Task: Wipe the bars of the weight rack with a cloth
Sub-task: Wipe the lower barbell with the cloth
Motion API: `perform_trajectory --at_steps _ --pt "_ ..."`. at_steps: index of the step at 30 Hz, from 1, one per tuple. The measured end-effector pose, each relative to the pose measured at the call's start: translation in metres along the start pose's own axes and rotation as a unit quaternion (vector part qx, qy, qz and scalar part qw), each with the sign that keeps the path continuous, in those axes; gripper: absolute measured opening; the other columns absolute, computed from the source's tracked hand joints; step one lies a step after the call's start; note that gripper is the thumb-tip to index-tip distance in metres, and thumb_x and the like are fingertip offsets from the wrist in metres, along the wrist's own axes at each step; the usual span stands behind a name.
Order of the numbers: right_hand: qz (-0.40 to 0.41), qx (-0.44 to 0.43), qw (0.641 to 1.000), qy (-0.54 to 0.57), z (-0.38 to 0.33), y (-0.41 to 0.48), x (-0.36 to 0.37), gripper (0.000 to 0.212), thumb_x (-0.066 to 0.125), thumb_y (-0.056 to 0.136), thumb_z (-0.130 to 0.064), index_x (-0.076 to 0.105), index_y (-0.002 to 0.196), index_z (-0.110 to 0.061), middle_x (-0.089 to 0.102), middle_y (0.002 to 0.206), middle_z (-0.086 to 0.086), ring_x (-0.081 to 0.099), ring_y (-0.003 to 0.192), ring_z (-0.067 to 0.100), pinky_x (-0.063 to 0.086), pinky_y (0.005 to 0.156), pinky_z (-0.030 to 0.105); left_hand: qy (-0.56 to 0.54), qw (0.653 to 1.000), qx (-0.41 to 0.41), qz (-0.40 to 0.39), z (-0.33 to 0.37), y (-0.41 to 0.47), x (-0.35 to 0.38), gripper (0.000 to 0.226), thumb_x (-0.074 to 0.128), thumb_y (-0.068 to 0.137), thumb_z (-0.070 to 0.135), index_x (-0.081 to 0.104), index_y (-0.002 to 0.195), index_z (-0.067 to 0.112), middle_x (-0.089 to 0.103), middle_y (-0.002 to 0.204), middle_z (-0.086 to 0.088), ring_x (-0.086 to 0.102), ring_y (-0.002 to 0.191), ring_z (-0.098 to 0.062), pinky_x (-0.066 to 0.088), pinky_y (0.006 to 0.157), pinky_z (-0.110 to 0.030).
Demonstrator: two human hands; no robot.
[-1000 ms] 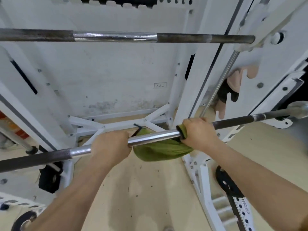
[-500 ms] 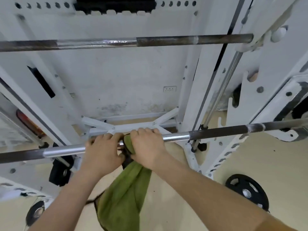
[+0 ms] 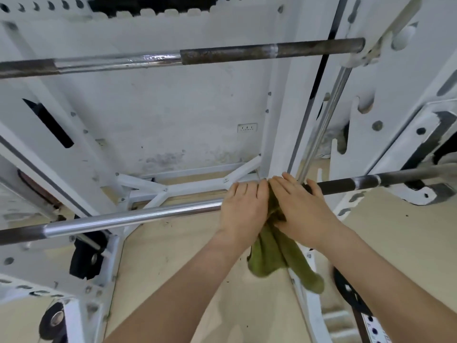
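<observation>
A: That white weight rack (image 3: 279, 120) has two bars across it. Which one is getting wiped?

B: The lower bar (image 3: 136, 217). The upper bar (image 3: 222, 54) is well above the hands and nobody is touching it. Its dark stretches look rusty.

A: A second ago the hands were spread apart, weren't they?

B: They were, with the cloth slung under the bar between them. Now the left hand (image 3: 243, 206) and right hand (image 3: 304, 209) sit side by side, touching. They've slid rightward along the chrome to where the dark grip section begins, just beside the slanted guide rod.

A: And the fingers?

B: Both sets are curled over the far side of the bar. The right hand clamps the green cloth (image 3: 279, 258) against the metal — the left wraps the bar beside it. I can't tell whether the left also pinches fabric. The rest of the cloth hangs loose below their wrists.

A: So how far along is it?

B: I'd say the chrome middle has had its pass. The dark ends and the whole upper bar look still to do.
</observation>
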State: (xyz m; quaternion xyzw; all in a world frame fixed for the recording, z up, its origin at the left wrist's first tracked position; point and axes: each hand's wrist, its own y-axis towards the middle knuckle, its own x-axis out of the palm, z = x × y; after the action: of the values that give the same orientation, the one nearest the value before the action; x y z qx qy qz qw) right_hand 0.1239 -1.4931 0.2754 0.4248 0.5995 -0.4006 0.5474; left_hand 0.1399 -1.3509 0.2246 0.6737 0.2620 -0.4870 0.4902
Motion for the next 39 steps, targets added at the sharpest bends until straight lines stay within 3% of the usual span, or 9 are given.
perform_trajectory --at_steps 10,12,15,18,23,26,29,34,39 --pt "0.041 -0.026 0.996 -0.074 -0.058 0.029 0.021 0.065 0.065 0.081 -0.020 0.037 0.138 -0.010 0.050 0.135 0.006 0.048 0.122 0.024 0.029 0.105 0.040 0.128 0.964 -0.198 -0.126 -0.133 -0.084 -0.055 0.042 0.073 0.072 0.042 0.060 0.106 0.021 0.065 0.096 0.003 0.062 0.097 -0.023 0.018 0.113 -0.053" --pt "0.043 0.001 0.995 -0.090 -0.056 0.028 0.024 0.057 0.059 0.083 -0.015 0.040 0.135 -0.007 0.051 0.132 0.010 0.049 0.120 0.026 0.031 0.105 0.038 0.148 0.960 -0.174 -0.160 -0.117 -0.065 -0.051 0.036 0.071 0.073 0.039 0.057 0.099 0.018 0.063 0.091 0.003 0.061 0.096 -0.022 0.016 0.115 -0.049" --pt "0.057 0.024 0.992 -0.111 -0.047 0.027 0.025 0.051 0.055 0.080 -0.006 0.049 0.130 -0.003 0.058 0.126 0.012 0.055 0.116 0.028 0.028 0.109 0.039 0.093 0.982 -0.102 -0.130 -0.057 -0.024 -0.026 0.030 0.072 0.073 0.031 0.055 0.092 0.017 0.061 0.085 -0.001 0.063 0.082 -0.023 0.047 0.085 -0.039" --pt "0.055 0.052 0.992 -0.102 -0.034 0.026 0.021 0.041 0.056 0.082 -0.010 0.054 0.122 -0.005 0.058 0.123 0.015 0.053 0.117 0.031 0.031 0.106 0.041 0.044 0.993 -0.049 -0.097 -0.009 0.007 -0.011 0.027 0.079 0.059 0.026 0.057 0.073 0.018 0.059 0.065 0.001 0.058 0.054 -0.019 0.036 0.049 -0.027" --pt "0.041 0.016 0.998 -0.043 -0.036 0.023 0.015 0.073 0.057 0.084 -0.029 0.025 0.148 -0.017 0.029 0.151 0.011 0.026 0.141 0.028 0.017 0.115 0.049 0.050 0.995 -0.057 -0.063 -0.036 -0.004 -0.013 0.041 0.088 0.045 0.028 0.058 0.071 0.019 0.054 0.055 0.002 0.052 0.043 -0.018 0.028 0.042 -0.023" --pt "0.038 -0.075 0.996 -0.006 -0.079 0.034 0.018 0.078 0.056 0.085 -0.029 0.016 0.152 -0.022 0.031 0.151 0.005 0.031 0.139 0.024 0.020 0.113 0.047 0.059 0.994 -0.095 -0.006 -0.083 -0.039 -0.017 0.026 0.078 0.059 0.015 0.055 0.070 0.018 0.051 0.056 0.001 0.050 0.046 -0.020 0.035 0.045 -0.027" --pt "0.013 -0.138 0.990 -0.009 -0.127 0.050 0.031 0.078 0.063 0.079 -0.030 0.031 0.149 -0.017 0.053 0.134 0.006 0.053 0.120 0.028 0.038 0.100 0.045 0.091 0.986 -0.140 -0.005 -0.142 -0.082 -0.030 0.017 0.072 0.065 0.015 0.058 0.075 0.019 0.056 0.062 0.002 0.056 0.055 -0.021 0.044 0.056 -0.031" --pt "-0.019 -0.188 0.982 -0.019 -0.202 0.080 0.027 0.034 0.052 0.090 -0.032 0.047 0.120 -0.019 0.058 0.112 0.000 0.056 0.103 0.022 0.042 0.081 0.033 0.118 0.970 -0.202 -0.072 -0.234 -0.143 -0.067 0.024 0.074 0.064 0.022 0.059 0.083 0.021 0.062 0.071 0.003 0.062 0.068 -0.023 0.048 0.086 -0.038" --pt "-0.058 -0.169 0.984 -0.019 -0.253 0.109 0.027 0.010 0.050 0.087 -0.035 0.047 0.082 -0.027 0.043 0.069 -0.009 0.047 0.069 0.018 0.035 0.060 0.028 0.137 0.961 -0.218 -0.101 -0.282 -0.166 -0.084 0.020 0.076 0.064 0.019 0.059 0.075 0.018 0.061 0.065 0.000 0.060 0.059 -0.022 0.049 0.091 -0.044"
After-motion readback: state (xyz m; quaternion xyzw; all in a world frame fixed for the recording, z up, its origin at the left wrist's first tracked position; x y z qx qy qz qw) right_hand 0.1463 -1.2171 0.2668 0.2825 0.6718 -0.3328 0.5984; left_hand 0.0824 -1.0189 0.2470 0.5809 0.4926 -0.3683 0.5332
